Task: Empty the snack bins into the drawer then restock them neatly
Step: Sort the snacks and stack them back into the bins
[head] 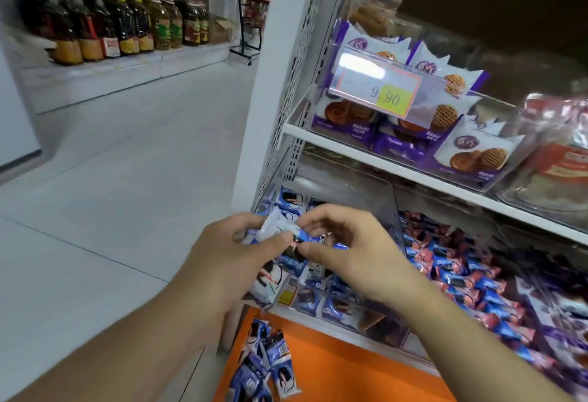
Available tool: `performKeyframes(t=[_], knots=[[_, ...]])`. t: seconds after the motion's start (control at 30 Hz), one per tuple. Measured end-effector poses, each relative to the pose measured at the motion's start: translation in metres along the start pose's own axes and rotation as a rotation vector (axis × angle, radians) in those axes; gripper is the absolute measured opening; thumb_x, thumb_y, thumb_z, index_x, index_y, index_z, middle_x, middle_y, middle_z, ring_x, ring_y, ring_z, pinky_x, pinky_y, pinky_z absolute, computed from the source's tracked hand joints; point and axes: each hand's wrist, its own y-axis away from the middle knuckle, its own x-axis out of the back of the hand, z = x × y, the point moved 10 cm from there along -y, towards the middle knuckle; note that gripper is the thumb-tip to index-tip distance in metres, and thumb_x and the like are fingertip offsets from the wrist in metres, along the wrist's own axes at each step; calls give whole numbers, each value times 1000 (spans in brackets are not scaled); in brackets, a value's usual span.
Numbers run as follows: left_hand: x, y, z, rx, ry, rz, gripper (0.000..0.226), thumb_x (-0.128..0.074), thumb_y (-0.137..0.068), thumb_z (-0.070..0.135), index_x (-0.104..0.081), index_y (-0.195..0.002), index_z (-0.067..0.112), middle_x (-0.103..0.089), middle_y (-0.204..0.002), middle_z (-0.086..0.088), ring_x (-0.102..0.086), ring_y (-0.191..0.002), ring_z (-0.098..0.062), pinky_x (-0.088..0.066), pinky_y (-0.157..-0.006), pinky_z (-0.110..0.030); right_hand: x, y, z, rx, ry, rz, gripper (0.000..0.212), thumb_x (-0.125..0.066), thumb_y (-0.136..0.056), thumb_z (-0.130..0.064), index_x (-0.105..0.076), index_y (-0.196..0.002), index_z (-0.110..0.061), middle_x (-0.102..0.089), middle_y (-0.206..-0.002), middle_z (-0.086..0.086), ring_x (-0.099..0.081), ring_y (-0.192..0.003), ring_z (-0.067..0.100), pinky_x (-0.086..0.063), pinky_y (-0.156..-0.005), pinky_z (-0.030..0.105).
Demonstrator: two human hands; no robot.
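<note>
My left hand grips a bunch of small blue-and-white snack packets in front of a clear snack bin on the lower shelf. My right hand pinches the same bunch from the right side. More blue packets lie in that bin beneath my hands. Below the shelf an orange drawer stands pulled out, with several blue packets heaped at its left end.
To the right a second bin holds pink-and-blue packets. The shelf above carries purple cookie packs behind a 9.90 price tag. A tiled aisle runs left, with oil bottles on the far shelf.
</note>
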Motion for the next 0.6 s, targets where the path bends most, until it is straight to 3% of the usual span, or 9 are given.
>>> performKeyframes(t=[0.07,0.17,0.23,0.3,0.33,0.37,0.47,0.53,0.6], knots=[[-4,5,-1,26,10,-19,56,-86,-62,70,-73,-110,44,-76,-110,3,-76,-88,-16,-63,-85,-49,3,15,1,-49,6,104,20,-88,-84,-15,-76,-97,-25,-74,-92,-3,-69,-85,14,-59,-75,41],[-8,6,-12,88,72,-33,76,-88,-44,81,-74,-108,42,-78,-110,1,-77,-95,-20,-59,-93,-52,9,33,8,-148,-161,317,16,-88,-84,-21,-72,-90,-18,-71,-81,12,-66,-69,24,-60,-74,52],[-10,7,-10,94,95,-48,69,-91,-47,74,-75,-105,41,-78,-107,0,-78,-91,-20,-60,-92,-52,5,41,9,-177,-192,360,13,-81,-91,-28,-73,-90,-18,-71,-81,17,-70,-73,35,-59,-76,59],[-6,5,-5,83,99,-42,57,-94,-60,59,-73,-108,37,-79,-104,-2,-79,-82,-19,-63,-85,-47,-3,41,5,-134,-118,295,7,-73,-98,-28,-76,-93,-24,-72,-86,16,-69,-81,40,-57,-78,61],[-3,3,-5,77,86,-29,52,-94,-66,51,-72,-110,36,-78,-102,-2,-78,-78,-17,-63,-77,-42,-4,40,2,-107,-73,252,7,-71,-99,-24,-76,-100,-28,-73,-93,9,-70,-86,32,-58,-82,58],[0,1,-4,70,68,-22,49,-93,-69,45,-71,-111,35,-78,-100,-3,-78,-74,-15,-62,-69,-37,-3,38,-1,-72,-7,211,23,-72,-97,-17,-74,-112,-34,-73,-108,-2,-71,-97,18,-58,-91,49],[-1,1,-1,57,44,-51,49,-94,-68,40,-71,-112,36,-77,-101,0,-77,-70,-12,-57,-58,-28,-8,30,-24,102,268,20,75,-75,-89,2,-53,-145,-43,-43,-154,-28,-37,-145,-8,-32,-119,15],[-1,0,-2,56,14,-61,47,-94,-67,42,-71,-109,39,-75,-104,3,-76,-72,-10,-58,-61,-28,-16,21,-29,155,346,-83,79,-76,-87,4,-54,-146,-44,-41,-154,-32,-31,-147,-12,-28,-119,11],[3,-5,-7,68,1,-42,43,-93,-68,47,-74,-105,39,-75,-104,3,-76,-78,-12,-60,-65,-31,-18,13,-23,125,355,-102,70,-79,-89,-6,-57,-142,-45,-51,-145,-32,-40,-139,-14,-32,-114,9]])
